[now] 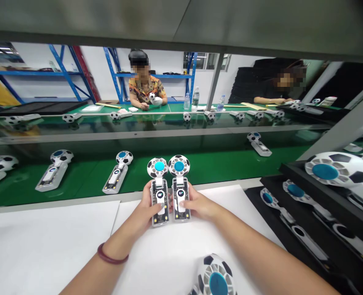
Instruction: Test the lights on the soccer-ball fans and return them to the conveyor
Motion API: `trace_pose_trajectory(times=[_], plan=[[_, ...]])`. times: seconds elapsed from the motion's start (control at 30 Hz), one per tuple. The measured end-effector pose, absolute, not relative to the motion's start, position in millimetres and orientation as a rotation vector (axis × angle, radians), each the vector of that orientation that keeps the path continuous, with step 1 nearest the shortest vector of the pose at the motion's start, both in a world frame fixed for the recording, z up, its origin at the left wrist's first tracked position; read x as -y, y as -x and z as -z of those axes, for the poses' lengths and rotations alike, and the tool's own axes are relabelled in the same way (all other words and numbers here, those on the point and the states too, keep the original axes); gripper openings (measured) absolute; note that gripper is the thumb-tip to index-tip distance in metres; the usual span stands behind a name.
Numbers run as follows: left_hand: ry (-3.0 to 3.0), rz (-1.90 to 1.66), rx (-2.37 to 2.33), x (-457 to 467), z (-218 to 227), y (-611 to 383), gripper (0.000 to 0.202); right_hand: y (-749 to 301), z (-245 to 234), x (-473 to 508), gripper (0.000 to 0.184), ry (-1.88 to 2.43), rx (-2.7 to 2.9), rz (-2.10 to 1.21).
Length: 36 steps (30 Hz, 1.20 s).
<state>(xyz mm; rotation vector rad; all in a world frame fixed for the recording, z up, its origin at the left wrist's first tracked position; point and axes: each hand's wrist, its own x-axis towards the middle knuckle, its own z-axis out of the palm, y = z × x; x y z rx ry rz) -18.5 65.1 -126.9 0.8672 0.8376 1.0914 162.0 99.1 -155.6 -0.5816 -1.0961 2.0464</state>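
My left hand grips the clear-bodied handle of a small handheld fan with a football-patterned head and a teal hub. My right hand grips a matching fan beside it, with a thumb pressed on its white slider. The two fans stand close together, heads pointing away from me, above white sheets on the bench. Circuitry shows through both handles. A third fan head lies on the white sheet near my body, cut off by the frame's lower edge.
A green conveyor belt carries several fans beyond the bench. A black tray with several fans sits at the right. Across the belt, a person holds a fan, and another person sits at the right. A grey shelf edge runs overhead.
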Motion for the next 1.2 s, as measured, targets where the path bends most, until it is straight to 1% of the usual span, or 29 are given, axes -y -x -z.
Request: trace_pose_trajectory(times=[0.17, 0.4, 0.63, 0.8, 1.0, 1.07, 1.2], plan=[[-0.898, -1.136, -0.858, -61, 122, 14, 0.075, -161, 145, -94, 0.083, 0.620, 1.035, -2.033], [-0.997, -1.183, -0.831, -50, 104, 15, 0.083, -162, 126, -85, 0.075, 0.530, 1.073, -1.969], [-1.108, -1.221, -0.830, -38, 83, 19, 0.074, -163, 111, -79, 0.072, 0.425, 1.194, -1.929], [-1.068, -1.255, -0.818, -30, 67, 19, 0.077, -164, 98, -74, 0.059, 0.350, 1.284, -1.926], [-1.019, -1.311, -0.798, -17, 44, 13, 0.074, -170, 78, -67, 0.063, 0.459, 1.416, -1.826], [-0.951, -1.345, -0.805, -15, 33, 14, 0.067, -172, 70, -65, 0.060, 0.404, 1.392, -1.802], [-0.922, -1.448, -0.775, -17, 8, 32, 0.045, -189, 38, -64, 0.055, 0.267, 1.237, -1.797]])
